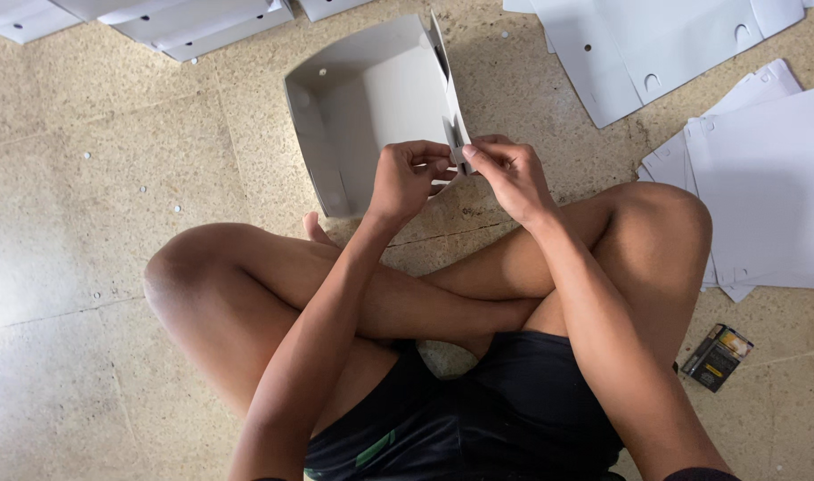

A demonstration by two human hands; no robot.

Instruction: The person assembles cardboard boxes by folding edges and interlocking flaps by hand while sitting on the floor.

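Around the seated person, flat white cardboard sheets [763,178] are lying spread over the speckled stone floor [86,267] to the right, more sheets [193,22] are lying along the top edge, and a small dark packet [717,356] is resting on the floor beside the right knee. Tiny white punched dots are scattering across the floor on the left. The crossed bare legs are sitting between the body and the work, but nothing is blocking the view of the hands.

A half-folded white cardboard box [362,116] is standing open on the floor just beyond the shins, its hollow facing the camera. The left hand [405,178] and the right hand [509,174] are meeting at the box's right-hand wall, both pinching narrowly on a small tab at its lower corner, fingertips almost touching each other.

The cardboard is looking smooth, thin and matte, with crisp fold lines and small round holes.
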